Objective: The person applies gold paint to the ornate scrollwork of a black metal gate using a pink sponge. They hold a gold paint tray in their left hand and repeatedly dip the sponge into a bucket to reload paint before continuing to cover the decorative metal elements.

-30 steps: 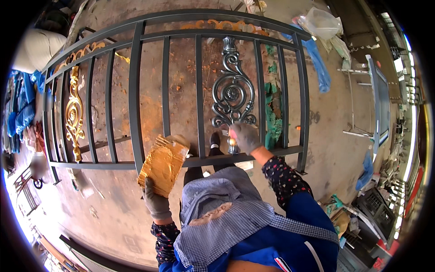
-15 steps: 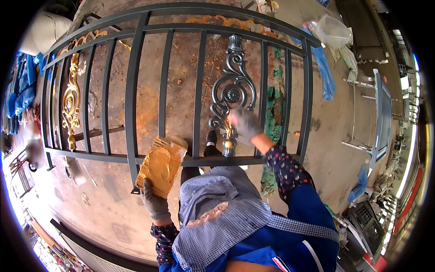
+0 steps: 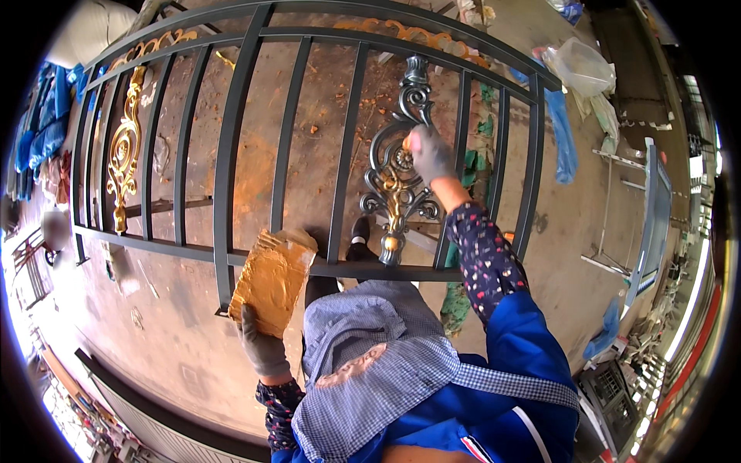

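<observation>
In my gloved left hand (image 3: pixel 262 343) is a piece of cardboard (image 3: pixel 272 282) thickly smeared with gold paint, its torn corrugated end facing away from me. My right hand (image 3: pixel 432 154), also gloved, is closed against the round middle of a dark scrolled ornament (image 3: pixel 373 158) set in a grey metal railing (image 3: pixel 347 269). Something pinkish shows at its fingertips; whether it is a small pad or bare fingers I cannot make out. Gold marks cover parts of the ornament's lower and middle scrolls. Farther left in the railing, a matching ornament (image 3: pixel 123 150) is gold all over.
Gold-touched scrollwork (image 3: pixel 417 35) runs along the railing's far bars. Green scraps (image 3: pixel 454 309) lie on the floor under the right end. A metal frame (image 3: pixel 652 220) stands at right, blue wrapping (image 3: pixel 559 139) lies behind it, and more blue plastic (image 3: pixel 50 116) is piled at far left.
My right hand has moved up the ornament from its lower scroll to its middle. More gold shows on the central scrolls. The left hand keeps the cardboard in nearly the same place.
</observation>
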Motion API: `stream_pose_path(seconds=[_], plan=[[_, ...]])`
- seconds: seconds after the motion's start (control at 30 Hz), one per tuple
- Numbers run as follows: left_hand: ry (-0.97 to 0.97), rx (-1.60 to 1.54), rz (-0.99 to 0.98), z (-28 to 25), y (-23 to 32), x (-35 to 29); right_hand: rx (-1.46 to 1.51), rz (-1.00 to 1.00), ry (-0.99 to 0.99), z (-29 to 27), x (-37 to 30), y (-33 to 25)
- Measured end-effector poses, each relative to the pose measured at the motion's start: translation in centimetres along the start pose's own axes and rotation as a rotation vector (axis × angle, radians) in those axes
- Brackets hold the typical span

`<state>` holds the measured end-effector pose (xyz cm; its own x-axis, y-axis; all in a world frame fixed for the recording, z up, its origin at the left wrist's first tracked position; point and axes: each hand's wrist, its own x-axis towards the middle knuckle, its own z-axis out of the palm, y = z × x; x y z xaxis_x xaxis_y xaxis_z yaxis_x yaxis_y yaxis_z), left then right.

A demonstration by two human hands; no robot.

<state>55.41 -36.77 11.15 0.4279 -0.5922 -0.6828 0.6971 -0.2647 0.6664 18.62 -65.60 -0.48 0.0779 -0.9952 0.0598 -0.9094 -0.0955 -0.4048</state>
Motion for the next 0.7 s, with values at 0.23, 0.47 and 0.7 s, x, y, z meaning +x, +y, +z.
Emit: stream_pose_path(seconds=[0.23, 0.47, 0.7], plan=[[0.016, -0.035, 0.024, 0.3, 0.3, -0.7, 0.075, -0.24, -0.238, 1.1, -3.8, -2.7], [-0.005, -0.083, 0.023, 0.0, -0.4, -0.6, 0.152, 0.002, 0.012, 2.2, 1.3, -3.2], [0.023, -0.11, 0.034, -0.8, -1.1, -0.7, -0.126, -0.151, -0.437, -0.6, -2.0, -1.6]])
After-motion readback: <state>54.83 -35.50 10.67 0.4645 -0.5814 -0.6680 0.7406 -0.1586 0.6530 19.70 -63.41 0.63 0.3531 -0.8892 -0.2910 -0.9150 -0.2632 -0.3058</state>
